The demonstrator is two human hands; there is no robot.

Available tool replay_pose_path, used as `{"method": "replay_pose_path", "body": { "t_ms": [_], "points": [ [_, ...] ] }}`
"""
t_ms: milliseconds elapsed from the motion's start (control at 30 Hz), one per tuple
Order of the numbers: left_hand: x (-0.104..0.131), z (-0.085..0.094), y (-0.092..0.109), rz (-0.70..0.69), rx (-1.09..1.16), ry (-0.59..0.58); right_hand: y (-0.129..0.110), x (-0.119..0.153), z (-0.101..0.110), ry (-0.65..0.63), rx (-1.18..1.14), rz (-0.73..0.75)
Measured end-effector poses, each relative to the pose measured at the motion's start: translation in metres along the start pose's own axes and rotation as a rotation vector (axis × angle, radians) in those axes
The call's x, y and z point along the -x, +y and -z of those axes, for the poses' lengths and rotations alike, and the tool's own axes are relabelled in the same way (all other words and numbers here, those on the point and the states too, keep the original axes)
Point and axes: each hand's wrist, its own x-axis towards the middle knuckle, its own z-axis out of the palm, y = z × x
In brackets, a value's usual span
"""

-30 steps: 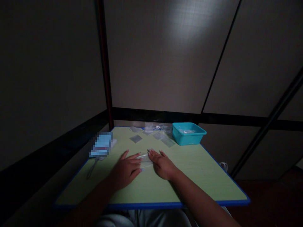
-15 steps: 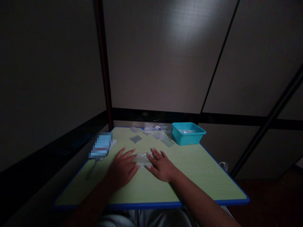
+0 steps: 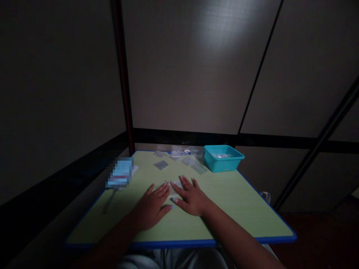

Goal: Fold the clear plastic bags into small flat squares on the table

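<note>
Two bare hands lie palm down over a clear plastic piece (image 3: 174, 192), which rests on the pale green table (image 3: 232, 209) in front of the person, near the middle of its width. The left hand (image 3: 153, 207) reaches in with its fingers straight and close together, their tips on the film, while its thumb stands apart, pointing inward below them. The right hand (image 3: 192, 196) lies flat with fingers and thumb spread, covering the right part of the film; its index fingertip is just beside the left fingertips. Neither hand pinches anything; how firmly they press, I cannot tell. Part of the film shows between the hands, and its outline is hard to make out under the fingers. Farther back on the table lie a dark square sheet (image 3: 160, 164) and a grey translucent strip (image 3: 199, 167), with crumpled clear plastic (image 3: 176, 151) at the far edge. A teal basin (image 3: 224, 165) stands at the far right corner, holding clear plastic pieces (image 3: 221, 155). At the left edge is a pixelated light-blue object (image 3: 120, 172), a thin looped cord (image 3: 109, 200) trailing from it toward the person. A blue trim (image 3: 174, 244) borders the table.
</note>
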Motion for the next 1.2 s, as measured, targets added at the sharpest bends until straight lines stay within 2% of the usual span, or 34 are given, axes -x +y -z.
{"method": "replay_pose_path", "body": {
  "t_ms": [167, 367, 600, 700, 833, 967, 1067, 1200],
  "points": [
    [0.001, 0.004, 0.0, 0.021, 0.033, -0.074, 0.002, -0.002, -0.004, 0.027, -0.006, -0.035],
    [0.003, 0.008, 0.002, 0.025, 0.054, -0.106, 0.003, -0.004, -0.008, 0.022, 0.018, -0.088],
    [0.001, 0.012, 0.005, 0.01, 0.045, -0.035, 0.001, -0.002, -0.005, 0.011, 0.024, -0.074],
    [-0.002, 0.01, 0.005, -0.009, 0.066, -0.091, 0.0, -0.002, -0.005, 0.016, 0.017, -0.076],
    [-0.001, 0.005, 0.0, 0.031, 0.096, -0.138, 0.001, -0.002, -0.006, 0.025, 0.01, -0.089],
    [0.002, 0.005, -0.003, 0.038, 0.101, -0.136, 0.008, 0.0, -0.008, 0.031, 0.006, -0.154],
    [0.004, 0.008, -0.001, 0.042, 0.093, -0.11, 0.015, 0.0, -0.005, 0.086, 0.018, -0.195],
    [0.002, 0.011, 0.001, 0.034, 0.085, -0.059, 0.013, 0.0, 0.001, 0.145, 0.006, -0.109]
  ]
}}
